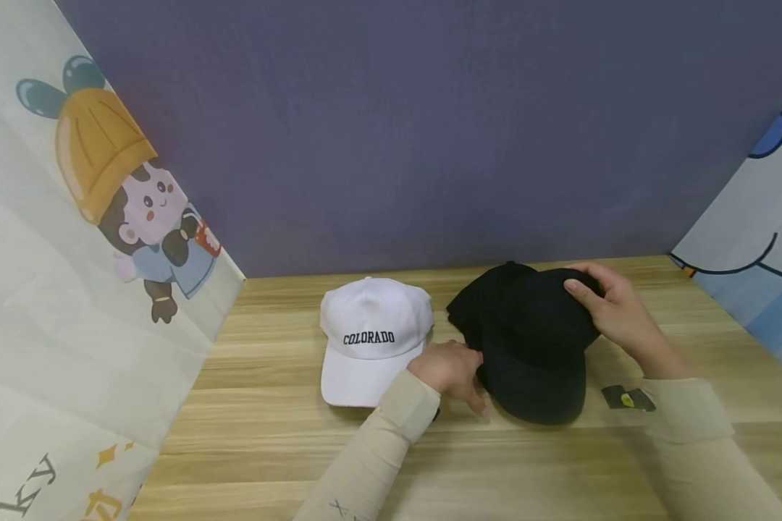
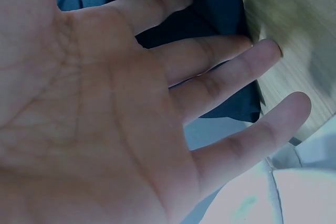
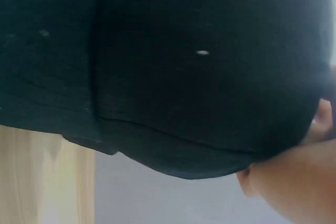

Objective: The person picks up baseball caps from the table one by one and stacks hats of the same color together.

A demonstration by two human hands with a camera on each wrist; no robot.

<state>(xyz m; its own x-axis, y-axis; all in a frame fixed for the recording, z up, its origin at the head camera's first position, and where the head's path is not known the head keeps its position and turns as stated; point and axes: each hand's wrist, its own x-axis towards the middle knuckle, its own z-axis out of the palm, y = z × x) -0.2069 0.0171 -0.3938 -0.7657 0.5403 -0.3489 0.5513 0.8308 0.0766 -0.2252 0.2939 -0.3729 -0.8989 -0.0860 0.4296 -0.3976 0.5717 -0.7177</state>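
Note:
A white cap (image 1: 376,311) lettered COLORADO lies on the table, brim toward me. To its right, a black cap (image 1: 534,318) overlaps a second black cap (image 1: 485,293) behind its left side. My right hand (image 1: 615,311) grips the front black cap at the upper right of its crown, thumb in front and the other fingers mostly hidden behind. In the right wrist view the black crown (image 3: 199,87) fills most of the picture. Between the white brim and the black caps is my left hand (image 1: 452,369); the left wrist view shows its fingers (image 2: 231,77) spread against dark cloth.
The light wooden table (image 1: 254,405) meets a grey-blue back panel (image 1: 430,130). A white printed wall (image 1: 39,304) stands left and another printed panel (image 1: 769,239) right. A small dark piece with a yellow spot (image 1: 628,398) shows beside the right cuff.

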